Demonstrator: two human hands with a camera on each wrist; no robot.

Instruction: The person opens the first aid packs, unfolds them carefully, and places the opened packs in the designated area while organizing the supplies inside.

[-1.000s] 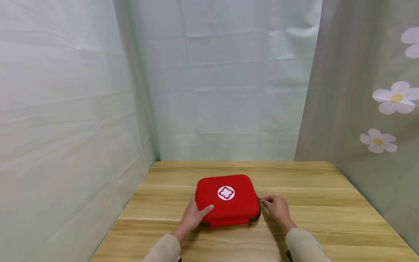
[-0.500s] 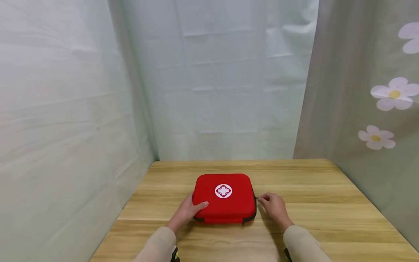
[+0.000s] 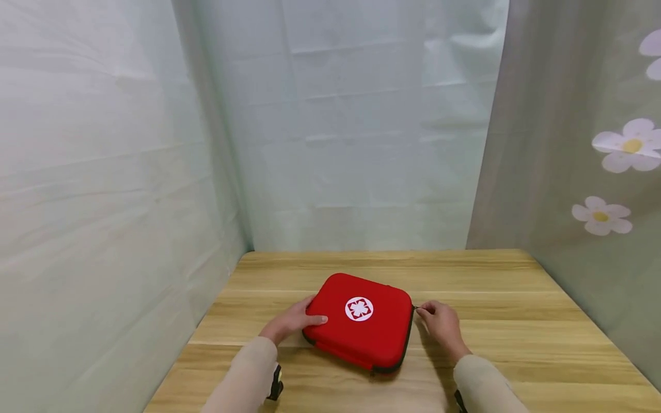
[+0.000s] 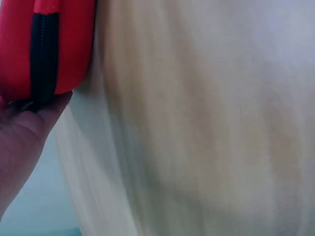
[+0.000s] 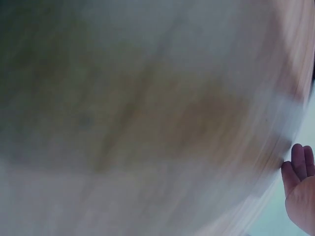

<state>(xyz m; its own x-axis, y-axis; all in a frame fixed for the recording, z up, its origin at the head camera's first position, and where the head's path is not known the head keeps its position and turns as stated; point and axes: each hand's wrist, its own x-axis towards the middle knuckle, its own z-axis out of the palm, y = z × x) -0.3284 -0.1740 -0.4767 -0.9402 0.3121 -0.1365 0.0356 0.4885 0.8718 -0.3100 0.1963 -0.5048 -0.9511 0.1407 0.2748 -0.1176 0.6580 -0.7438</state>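
Observation:
A red first-aid case (image 3: 361,335) with a white round cross emblem (image 3: 358,308) lies turned at an angle on the wooden table. My left hand (image 3: 290,322) grips its left side, thumb on the lid, other fingers mostly hidden by the case. In the left wrist view, the hand (image 4: 22,142) is at the case's end, beside the dark zipper band (image 4: 44,54). My right hand (image 3: 443,328) pinches the zipper pull (image 3: 416,308) near the far right corner. Only part of the right hand (image 5: 301,191) shows in the right wrist view, at its right edge.
The wooden tabletop (image 3: 527,338) extends around the case. Pale curtains stand behind and on the left (image 3: 113,201), and a curtain with flower prints (image 3: 552,189) hangs on the right. Dark straps (image 3: 276,383) show at both sleeves.
The case has turned clockwise under my left hand, its near right corner swinging toward me. My right hand keeps its pinch on the zipper pull, which now sits closer to the far right corner.

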